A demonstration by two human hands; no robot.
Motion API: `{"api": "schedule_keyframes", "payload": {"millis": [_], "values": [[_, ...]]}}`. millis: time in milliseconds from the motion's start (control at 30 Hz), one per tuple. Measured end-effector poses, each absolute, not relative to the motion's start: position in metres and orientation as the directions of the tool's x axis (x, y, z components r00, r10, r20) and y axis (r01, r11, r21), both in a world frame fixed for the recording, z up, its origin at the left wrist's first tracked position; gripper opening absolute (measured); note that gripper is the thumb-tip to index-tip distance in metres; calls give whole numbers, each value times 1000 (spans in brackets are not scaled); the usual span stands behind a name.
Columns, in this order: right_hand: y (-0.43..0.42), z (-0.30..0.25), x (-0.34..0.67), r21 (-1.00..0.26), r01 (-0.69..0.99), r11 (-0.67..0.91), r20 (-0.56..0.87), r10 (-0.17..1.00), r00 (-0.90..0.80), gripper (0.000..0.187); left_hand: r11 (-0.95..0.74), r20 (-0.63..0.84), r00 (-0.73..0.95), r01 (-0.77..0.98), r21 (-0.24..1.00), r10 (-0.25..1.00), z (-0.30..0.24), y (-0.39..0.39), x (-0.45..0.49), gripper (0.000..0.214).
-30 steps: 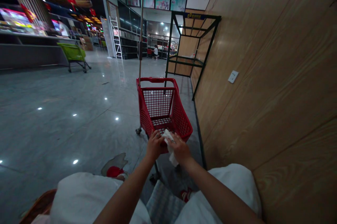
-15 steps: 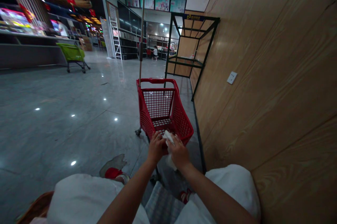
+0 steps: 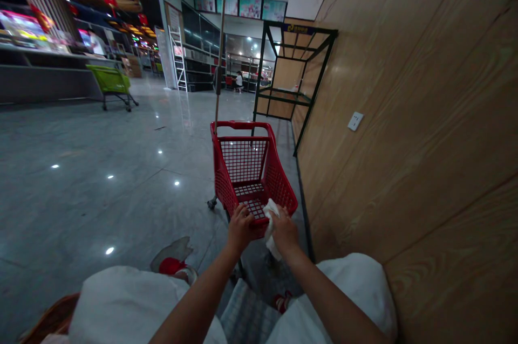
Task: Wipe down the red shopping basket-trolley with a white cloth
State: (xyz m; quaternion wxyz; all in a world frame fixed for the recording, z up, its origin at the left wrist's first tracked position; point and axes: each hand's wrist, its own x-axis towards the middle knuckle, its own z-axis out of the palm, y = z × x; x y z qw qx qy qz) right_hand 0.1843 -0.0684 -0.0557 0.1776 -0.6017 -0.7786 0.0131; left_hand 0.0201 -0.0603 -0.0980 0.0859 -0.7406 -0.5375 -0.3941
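Note:
Right in front of me stands a red plastic shopping cart (image 3: pixel 244 159), its grid basket holding nothing that I can see. My left hand (image 3: pixel 241 227) is closed over the cart's near rim, left of the middle. A white cloth (image 3: pixel 272 228) is gripped by my right hand (image 3: pixel 284 229) and draped over the same rim nearer the right corner, part of it hanging down outside. The fingertips of my right hand are partly hidden by the cloth.
A wood-panelled wall (image 3: pixel 404 117) runs close on my right, with a socket (image 3: pixel 355 121) in it. Beyond the cart stands a dark metal rack frame (image 3: pixel 283 95). A thin pole (image 3: pixel 220 53) rises at the cart's handle. A green cart (image 3: pixel 109 80) stands far left.
My right hand has slid rightward along the near rim with the white cloth, away from my left hand. The left hand stays on the rim in nearly the same place.

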Motion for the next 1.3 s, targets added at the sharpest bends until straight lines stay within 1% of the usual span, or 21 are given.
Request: {"api": "schedule_keyframes", "payload": {"millis": [133,233,300,367,467,533,633,733,800,833,867,933,1000,1067,1133,1200,1233,1300], "values": [[-82,-57,165,-215,887,408,275,897,-346,56,-433,688,140,859,274,712,-98,-59,15,15],[-74,-58,180,-219,850,480,322,858,-401,58,-473,689,181,842,260,701,-96,-58,7,13],[-62,-58,199,-222,864,451,340,867,-365,59,-479,690,184,838,262,700,-94,-57,5,17],[-50,-56,215,-237,893,382,333,896,-295,58,-460,681,169,846,271,713,-92,-56,6,20],[-44,-53,220,-273,916,295,313,927,-206,56,-422,665,134,858,294,735,-92,-53,13,19],[-50,-52,207,-289,918,271,298,937,-183,54,-408,665,107,857,315,739,-92,-52,19,17],[-68,-56,179,-290,892,347,290,920,-263,54,-403,666,93,854,329,740,-91,-51,24,2],[-76,-58,165,-261,847,463,312,871,-380,55,-416,661,109,848,328,743,-89,-52,21,14],[-70,-54,170,-221,827,517,308,842,-444,56,-439,665,120,833,337,737,-89,-52,16,8],[-65,-52,175,-199,825,529,297,835,-464,56,-450,670,124,826,340,732,-89,-51,14,3],[-59,-49,181,-180,830,528,285,835,-470,54,-458,675,126,822,339,727,-90,-50,13,3],[-48,-44,190,-169,860,482,277,860,-428,50,-465,685,133,823,326,716,-91,-46,12,10],[-43,-44,191,-197,894,403,297,893,-337,46,-464,688,138,829,314,713,-92,-43,12,14],[-44,-50,185,-237,899,368,326,902,-283,46,-467,686,143,827,313,714,-92,-42,13,15],[-51,-59,176,-257,876,408,345,885,-312,49,-476,678,148,816,327,720,-91,-44,12,13],[-57,-65,169,-264,837,479,332,860,-388,55,-489,669,156,802,344,726,-88,-48,9,9],[-60,-64,168,-280,822,496,308,857,-412,59,-494,667,159,797,349,728,-87,-50,6,7],[-63,-51,165,-356,814,459,233,887,-398,63,-502,669,164,791,349,725,-86,-53,1,4]]}}
